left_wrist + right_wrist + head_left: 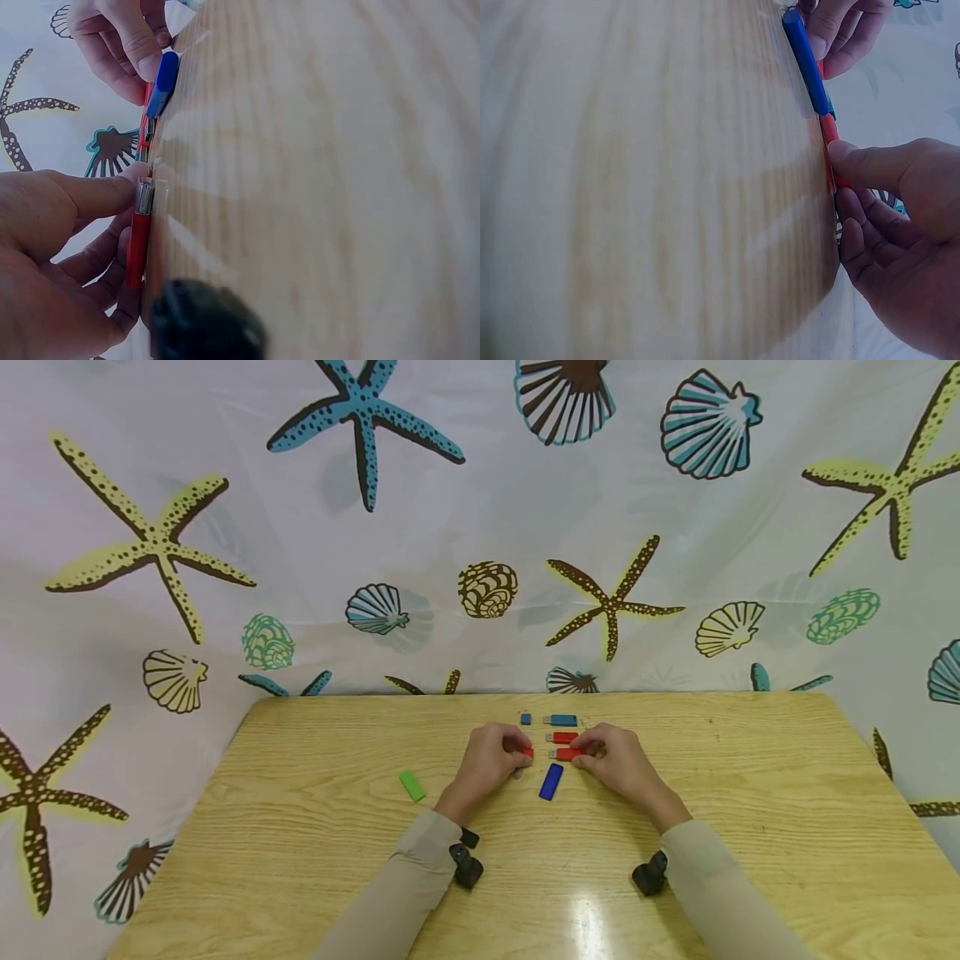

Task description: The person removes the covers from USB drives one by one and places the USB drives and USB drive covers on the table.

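Note:
My left hand [491, 758] holds a red USB stick [138, 247], its metal plug showing near the thumb in the left wrist view. From above, only a small red piece shows at those fingertips; the fingers hide the rest. Opposite, my right hand [615, 762] pinches the end of another red USB stick [566, 754] lying on the table, plug toward the left. Just beyond lies a further red USB stick [562, 737], close to the right fingers. A dark blue USB stick [551, 782] lies slanted between the hands, nearer to me.
Farther back are a teal-blue USB stick [562, 720] with its plug bare and a small blue cap [526, 719]. Left of the left hand lies a green USB stick [412, 785]. The wooden table [300, 877] meets a patterned curtain [480, 510] behind.

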A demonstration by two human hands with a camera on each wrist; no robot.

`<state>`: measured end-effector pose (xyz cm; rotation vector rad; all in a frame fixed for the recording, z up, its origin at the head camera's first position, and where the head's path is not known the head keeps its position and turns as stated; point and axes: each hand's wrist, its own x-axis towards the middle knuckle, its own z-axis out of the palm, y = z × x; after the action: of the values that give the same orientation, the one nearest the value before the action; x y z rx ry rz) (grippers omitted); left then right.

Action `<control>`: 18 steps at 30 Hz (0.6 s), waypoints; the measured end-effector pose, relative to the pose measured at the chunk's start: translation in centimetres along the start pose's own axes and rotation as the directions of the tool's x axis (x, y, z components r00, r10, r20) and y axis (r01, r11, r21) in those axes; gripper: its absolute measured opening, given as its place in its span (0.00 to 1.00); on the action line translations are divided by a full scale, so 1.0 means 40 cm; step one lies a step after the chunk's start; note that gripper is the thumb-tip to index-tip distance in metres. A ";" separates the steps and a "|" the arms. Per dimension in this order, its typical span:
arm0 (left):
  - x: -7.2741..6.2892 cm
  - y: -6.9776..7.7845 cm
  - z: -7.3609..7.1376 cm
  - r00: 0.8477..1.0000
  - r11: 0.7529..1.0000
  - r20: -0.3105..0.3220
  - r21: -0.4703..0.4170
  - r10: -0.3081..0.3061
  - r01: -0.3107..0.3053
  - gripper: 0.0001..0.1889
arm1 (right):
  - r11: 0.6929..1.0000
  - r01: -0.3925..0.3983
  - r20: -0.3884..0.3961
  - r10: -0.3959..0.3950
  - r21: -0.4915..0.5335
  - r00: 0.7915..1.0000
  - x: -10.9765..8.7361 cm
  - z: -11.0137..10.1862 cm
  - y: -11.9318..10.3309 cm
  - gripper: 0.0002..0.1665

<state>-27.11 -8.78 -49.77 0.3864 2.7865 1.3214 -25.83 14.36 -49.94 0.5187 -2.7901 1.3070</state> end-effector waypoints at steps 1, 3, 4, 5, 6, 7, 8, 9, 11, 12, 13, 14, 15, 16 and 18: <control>0.000 -0.001 0.000 1.000 1.000 -0.001 0.002 -0.001 0.002 0.05 | 1.000 0.001 -0.001 -0.001 0.000 1.000 0.000 0.000 0.000 0.10; 0.001 -0.001 0.000 1.000 1.000 -0.004 0.011 0.000 0.000 0.05 | 1.000 -0.002 -0.004 0.002 -0.001 1.000 0.000 0.000 -0.001 0.09; 0.000 -0.001 0.000 1.000 1.000 -0.005 0.015 0.000 0.000 0.05 | 1.000 0.000 -0.006 0.000 -0.002 1.000 0.001 0.000 -0.001 0.09; 0.000 -0.001 0.000 1.000 1.000 -0.004 0.018 0.000 0.001 0.05 | 1.000 0.003 -0.008 -0.003 -0.002 1.000 0.001 0.000 -0.001 0.09; 0.000 0.000 -0.001 1.000 1.000 -0.003 0.021 -0.001 0.001 0.05 | 1.000 0.005 -0.007 -0.005 -0.007 1.000 0.002 0.001 -0.001 0.09; 0.000 0.001 -0.002 1.000 1.000 -0.001 0.021 -0.004 0.004 0.05 | 1.000 0.001 -0.007 -0.001 -0.010 1.000 0.002 0.001 -0.001 0.09; 0.000 0.002 -0.003 1.000 1.000 0.001 0.023 -0.006 0.006 0.05 | 1.000 -0.001 -0.008 0.001 -0.013 1.000 0.002 0.001 -0.002 0.09; 0.000 0.003 -0.004 1.000 1.000 0.005 0.021 -0.008 0.008 0.05 | 1.000 -0.001 -0.008 0.001 -0.012 1.000 0.003 0.001 -0.002 0.09; 0.000 0.005 -0.006 1.000 1.000 0.013 0.022 -0.013 0.013 0.05 | 1.000 -0.004 -0.004 0.004 -0.007 1.000 0.003 0.001 -0.002 0.09; 0.000 0.006 -0.006 1.000 1.000 0.015 0.025 -0.015 0.014 0.05 | 1.000 -0.007 -0.002 0.007 -0.004 1.000 0.002 0.000 -0.002 0.09; 0.000 0.007 -0.006 1.000 0.999 0.017 0.027 -0.017 0.016 0.05 | 1.000 -0.009 0.000 0.009 0.001 1.000 0.002 0.000 -0.003 0.10; 0.000 0.007 -0.007 1.000 0.999 0.019 0.029 -0.017 0.017 0.05 | 1.000 -0.011 0.001 0.011 0.008 1.000 0.001 0.000 -0.003 0.10; 0.000 0.007 -0.007 1.000 0.999 0.021 0.029 -0.018 0.018 0.05 | 1.000 -0.014 0.001 0.014 0.011 1.000 0.001 0.000 -0.003 0.10; 0.000 0.008 -0.007 1.000 0.999 0.022 0.030 -0.020 0.019 0.06 | 1.000 -0.015 0.002 0.015 0.011 1.000 0.000 0.000 -0.004 0.10; -0.001 0.009 -0.008 0.999 0.999 0.027 0.023 -0.023 0.023 0.06 | 1.000 -0.018 -0.001 0.018 0.008 1.000 -0.001 0.000 -0.004 0.10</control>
<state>-27.05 -8.81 -49.29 0.3689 2.7775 1.2712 -25.75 14.28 -49.82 0.4945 -2.7966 1.3217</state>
